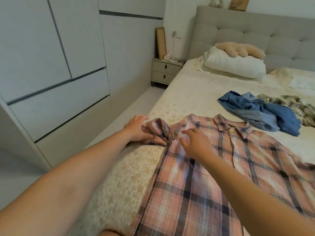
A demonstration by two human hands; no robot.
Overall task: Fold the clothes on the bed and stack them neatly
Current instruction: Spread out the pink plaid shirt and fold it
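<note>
Pink plaid shirt under both spread hands, blue denim garment crumpled just beyond

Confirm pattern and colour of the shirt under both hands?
Pink plaid shirt with dark navy and white stripes; head view.

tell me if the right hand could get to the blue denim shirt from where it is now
Probably yes: the right hand hovers open over the pink plaid shirt, and only flat bedspread and shirt collar lie between it and the blue denim shirt, though it's a stretch.

Pink plaid shirt flat on bed, crumpled blue and olive plaid garments beyond
</note>
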